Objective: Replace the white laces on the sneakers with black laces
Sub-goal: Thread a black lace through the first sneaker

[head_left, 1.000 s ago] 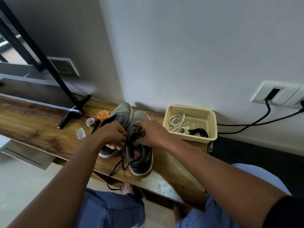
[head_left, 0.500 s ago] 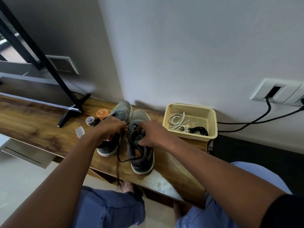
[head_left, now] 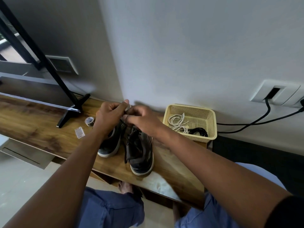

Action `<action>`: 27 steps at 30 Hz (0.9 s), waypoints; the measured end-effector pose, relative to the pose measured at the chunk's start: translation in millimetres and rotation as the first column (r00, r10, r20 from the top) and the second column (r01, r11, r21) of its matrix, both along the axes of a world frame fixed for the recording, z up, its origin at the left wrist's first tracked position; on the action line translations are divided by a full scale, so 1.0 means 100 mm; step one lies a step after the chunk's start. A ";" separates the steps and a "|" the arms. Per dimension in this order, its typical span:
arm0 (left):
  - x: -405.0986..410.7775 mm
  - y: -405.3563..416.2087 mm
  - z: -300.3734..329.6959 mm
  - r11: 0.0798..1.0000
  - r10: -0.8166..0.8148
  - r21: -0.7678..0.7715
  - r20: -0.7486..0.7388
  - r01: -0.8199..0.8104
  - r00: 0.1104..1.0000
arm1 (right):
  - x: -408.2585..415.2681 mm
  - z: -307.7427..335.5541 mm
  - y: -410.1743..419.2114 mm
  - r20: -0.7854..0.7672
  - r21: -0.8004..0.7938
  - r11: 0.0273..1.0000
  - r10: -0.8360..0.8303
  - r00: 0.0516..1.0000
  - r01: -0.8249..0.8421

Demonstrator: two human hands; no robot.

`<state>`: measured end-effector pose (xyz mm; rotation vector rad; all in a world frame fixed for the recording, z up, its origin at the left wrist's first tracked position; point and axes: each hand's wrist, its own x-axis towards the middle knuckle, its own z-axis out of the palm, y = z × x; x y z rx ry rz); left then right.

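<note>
Both of your hands have lifted since the earlier frames, from low over the shoe openings to up above the toes, and the loose black loop that hung off the desk edge is gone from there.

Head view: your left hand (head_left: 109,116) sits just above centre of the frame with its fingers curled and thumb raised, pinching the black lace (head_left: 122,121) where it runs up from the shoes. Your right hand (head_left: 142,121) is right beside it, touching it, fingers bent over the same lace; motion blur keeps me from telling exactly which fingers pinch. Below your hands, near the middle of the frame, the two sneakers stand side by side on the wooden desk (head_left: 32,127), heels toward you. You cover much of the left sneaker (head_left: 109,146) with your left wrist. The right sneaker (head_left: 141,155) shows black lacing down its tongue, with a loose lace end trailing along its left side.

Right of centre, a cream plastic basket (head_left: 211,129) stands against the wall, holding coiled white laces (head_left: 177,121) and a bundle of black laces (head_left: 199,131). Left of your hands lie a small tape roll (head_left: 89,121) and a clear plastic box (head_left: 79,132). A black stand leg (head_left: 69,112) rests on the desk at the left. At the right edge, black cables (head_left: 256,122) run from a white wall socket (head_left: 278,92).
</note>
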<state>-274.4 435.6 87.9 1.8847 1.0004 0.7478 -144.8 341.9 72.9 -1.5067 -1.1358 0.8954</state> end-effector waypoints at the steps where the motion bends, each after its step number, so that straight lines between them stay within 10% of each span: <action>1: -0.01 0.01 0.01 1.000 0.026 -0.001 0.015 -0.026 1.000 | 0.02 0.00 -0.01 -0.021 0.017 1.000 -0.022 1.000 0.023; 10: -0.19 0.12 0.19 0.799 0.578 -0.407 0.316 -0.443 0.753 | 0.24 -0.07 -0.04 0.276 -0.040 0.980 -0.178 0.944 0.196; 13: -0.20 0.13 0.21 0.793 0.571 -0.505 0.415 -0.343 0.708 | 0.22 -0.07 -0.06 0.326 -0.050 0.982 -0.159 0.932 0.185; 21: -0.17 0.12 0.10 0.824 0.564 -0.162 0.325 -0.543 0.759 | 0.22 -0.08 -0.10 0.362 -0.025 0.990 -0.120 0.924 0.138; 27: -0.18 0.12 0.16 0.827 0.548 -0.488 0.590 -0.279 0.593 | 0.17 -0.13 -0.07 0.346 -0.084 0.994 -0.034 0.938 0.067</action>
